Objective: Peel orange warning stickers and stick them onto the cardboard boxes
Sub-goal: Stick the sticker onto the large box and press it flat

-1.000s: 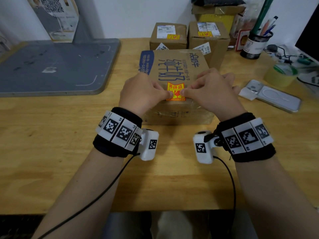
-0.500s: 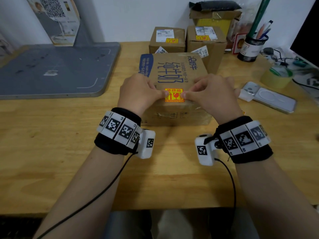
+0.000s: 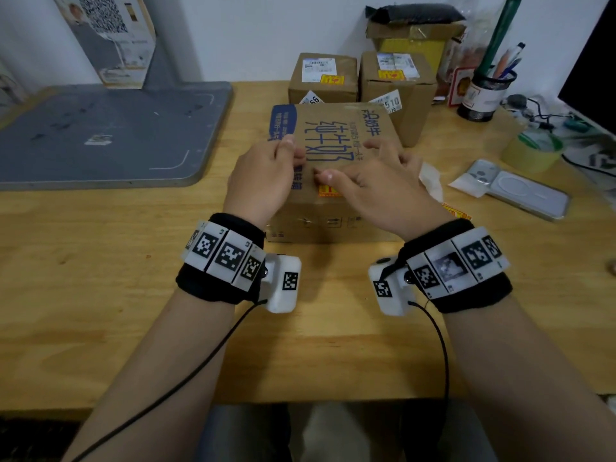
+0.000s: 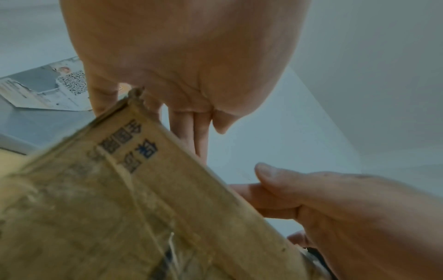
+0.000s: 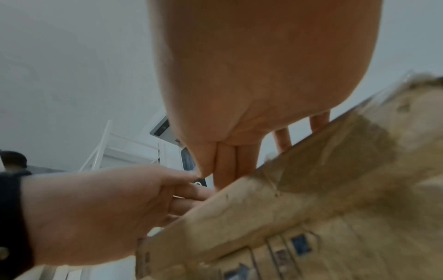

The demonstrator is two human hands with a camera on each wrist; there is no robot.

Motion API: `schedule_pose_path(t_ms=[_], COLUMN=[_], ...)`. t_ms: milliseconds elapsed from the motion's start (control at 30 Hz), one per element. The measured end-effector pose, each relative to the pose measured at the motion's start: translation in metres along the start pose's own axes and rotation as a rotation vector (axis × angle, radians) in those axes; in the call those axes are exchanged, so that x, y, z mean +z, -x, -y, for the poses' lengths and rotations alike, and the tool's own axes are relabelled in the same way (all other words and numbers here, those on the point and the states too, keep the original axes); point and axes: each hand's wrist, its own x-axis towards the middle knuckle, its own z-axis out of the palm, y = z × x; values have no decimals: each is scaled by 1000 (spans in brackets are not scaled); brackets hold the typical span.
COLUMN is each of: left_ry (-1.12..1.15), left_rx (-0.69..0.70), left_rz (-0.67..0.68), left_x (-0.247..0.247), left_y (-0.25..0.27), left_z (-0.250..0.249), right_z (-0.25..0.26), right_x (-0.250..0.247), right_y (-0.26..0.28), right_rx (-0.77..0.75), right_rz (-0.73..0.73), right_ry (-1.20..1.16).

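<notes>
Milk carton box: on wooden table, centre. Orange warning sticker: stuck on the box top, near edge, partly hidden under right hand. Left hand, right hand: fingers loosely extended over box top, grasping nothing.

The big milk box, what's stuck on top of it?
An orange warning sticker sits on the box near its front edge. The right hand covers most of it.

Both forearms reach up from the lower frame edge, black bands with white tags on each wrist. The left hand and right hand meet at frame centre, fingers loosely curled, thumbs nearly touching.
</notes>
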Motion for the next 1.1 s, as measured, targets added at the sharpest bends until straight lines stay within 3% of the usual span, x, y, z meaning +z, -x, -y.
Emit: schedule_pose_path(t_ms=[267,533,1100], left_ry=[59,-51,-101], left_rx=[-40,-38,-88], left_rz=[-2,39,45], left_x=[1,3,9], left_y=[-2,-2,-2], left_z=[-1,-6,-6], right_z=[2,5,6], right_x=[-13,0,-19], right_y=[6,-4,4], right_rx=[6,55,170], right_rz=[6,-42,11], right_ry=[-77,16,62])
